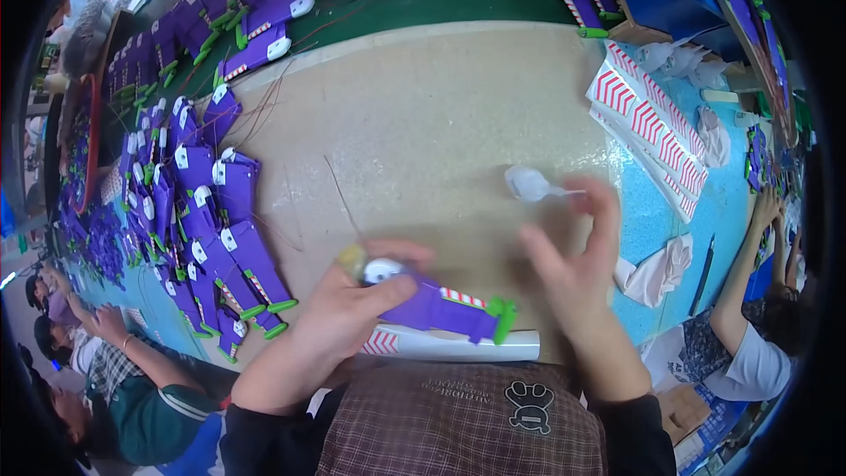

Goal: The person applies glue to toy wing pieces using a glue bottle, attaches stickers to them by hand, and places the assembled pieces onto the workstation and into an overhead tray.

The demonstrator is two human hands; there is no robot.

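Observation:
My left hand (357,308) is closed around a flat purple toy leg (432,308), thumb over its white rounded end. The leg has a red-and-white striped edge and a green foot (505,319) that points to the right. A thin wire (339,189) rises from near this hand. My right hand (577,256) is open, thumb and fingers spread, slightly blurred. Just beyond its fingers lies a small white squeeze bottle (529,183); its thin nozzle reaches to the forefinger, and whether they touch I cannot tell.
A heap of purple legs (207,220) lies at left, with more along the far edge. Striped sheets (639,115), a crumpled white cloth (661,269) and a dark pen-like stick (702,278) lie at right. A striped strip (458,344) lies before me. Co-workers sit on both sides.

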